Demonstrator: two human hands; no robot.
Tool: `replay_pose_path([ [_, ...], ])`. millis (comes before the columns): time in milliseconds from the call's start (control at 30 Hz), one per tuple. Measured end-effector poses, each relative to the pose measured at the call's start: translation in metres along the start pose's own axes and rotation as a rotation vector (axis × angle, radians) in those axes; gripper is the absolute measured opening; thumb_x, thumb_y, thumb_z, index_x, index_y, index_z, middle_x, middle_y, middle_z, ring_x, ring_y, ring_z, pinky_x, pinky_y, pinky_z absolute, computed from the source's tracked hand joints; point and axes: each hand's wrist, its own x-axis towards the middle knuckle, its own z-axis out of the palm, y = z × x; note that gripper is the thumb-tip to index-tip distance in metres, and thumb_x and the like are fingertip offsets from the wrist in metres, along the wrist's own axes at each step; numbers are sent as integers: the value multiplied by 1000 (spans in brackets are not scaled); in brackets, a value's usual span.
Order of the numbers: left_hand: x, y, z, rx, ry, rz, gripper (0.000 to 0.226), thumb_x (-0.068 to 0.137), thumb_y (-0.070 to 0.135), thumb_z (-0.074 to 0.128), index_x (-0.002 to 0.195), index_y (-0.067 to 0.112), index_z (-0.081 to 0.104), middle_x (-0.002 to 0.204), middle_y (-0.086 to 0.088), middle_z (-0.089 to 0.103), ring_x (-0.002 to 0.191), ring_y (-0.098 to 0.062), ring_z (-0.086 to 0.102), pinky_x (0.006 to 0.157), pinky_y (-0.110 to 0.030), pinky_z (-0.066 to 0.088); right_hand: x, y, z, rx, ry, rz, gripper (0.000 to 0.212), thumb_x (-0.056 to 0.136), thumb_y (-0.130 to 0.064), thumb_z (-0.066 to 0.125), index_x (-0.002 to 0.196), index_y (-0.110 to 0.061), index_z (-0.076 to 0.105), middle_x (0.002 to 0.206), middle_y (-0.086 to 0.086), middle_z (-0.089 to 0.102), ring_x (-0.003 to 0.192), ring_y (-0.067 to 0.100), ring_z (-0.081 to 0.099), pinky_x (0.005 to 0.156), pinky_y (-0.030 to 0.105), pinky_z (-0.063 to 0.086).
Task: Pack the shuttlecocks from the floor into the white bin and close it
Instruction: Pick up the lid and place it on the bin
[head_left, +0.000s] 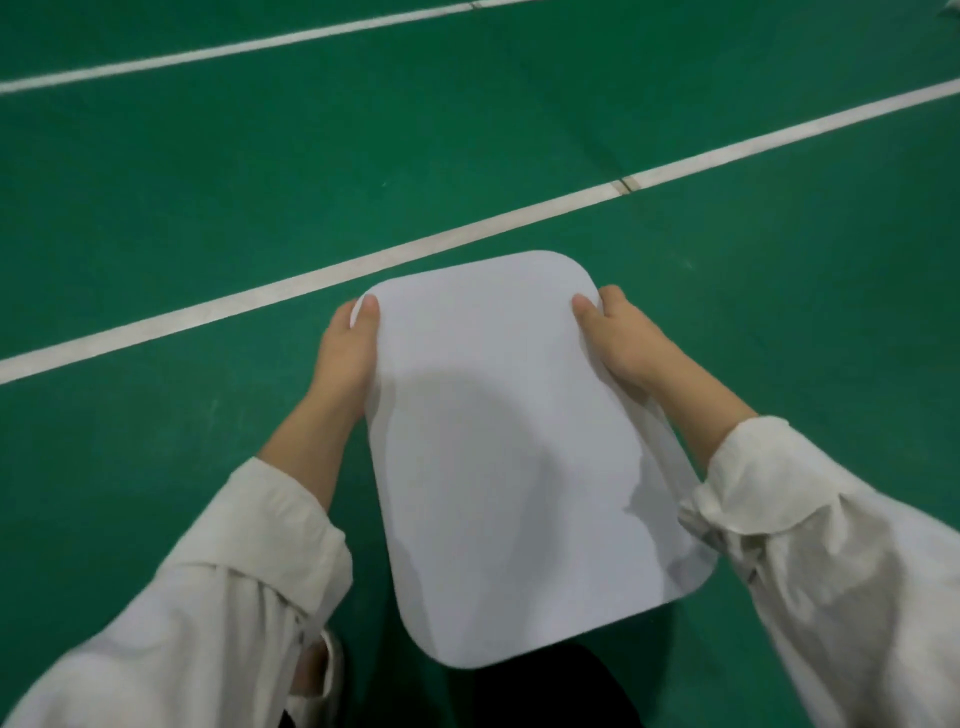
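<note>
A flat white lid (498, 441) with rounded corners fills the middle of the head view and covers whatever is below it; the white bin's walls are hidden under it. My left hand (345, 353) grips the lid's left edge, thumb on top near the far corner. On the opposite edge, my right hand (621, 338) holds on the same way. No shuttlecocks are visible on the floor.
The green court floor (208, 208) stretches all around, crossed by white lines (467, 228) running diagonally behind the lid. My cream sleeves cover both forearms. A shoe (317, 670) and dark trousers (545, 686) show at the bottom edge.
</note>
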Motion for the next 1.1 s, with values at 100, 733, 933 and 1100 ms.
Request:
replay_pose_path([
  [100, 6, -3, 2, -33, -17, -8, 41, 96, 42, 37, 128, 19, 50, 114, 5, 56, 101, -16, 56, 85, -30, 42, 18, 0, 2, 98, -14, -14, 49, 96, -47, 30, 130, -14, 40, 130, 5, 51, 115, 25, 49, 89, 36, 38],
  [733, 15, -7, 14, 233, 106, 141, 33, 96, 32, 38, 123, 13, 43, 121, -8, 50, 109, -27, 49, 81, -31, 36, 29, -9, 19, 17, 177, -16, 27, 96, -29, 36, 117, -15, 46, 100, 9, 57, 86, 28, 53, 72, 34, 37],
  [933, -10, -10, 27, 949, 178, 647, 60, 85, 49, 43, 135, 17, 38, 140, -14, 35, 128, -32, 32, 108, -49, 22, 21, -10, 34, -514, 399, -589, 31, 91, -30, 44, 113, -13, 58, 119, 10, 57, 111, 30, 52, 91, 41, 39],
  [1100, -34, -26, 35, 1086, 57, 678, 63, 85, 61, 32, 134, 23, 36, 142, -6, 31, 134, -25, 22, 113, -48, 8, 23, -11, 34, -602, 320, -615, 38, 87, -41, 41, 101, -13, 62, 116, 8, 59, 108, 29, 54, 90, 40, 41],
])
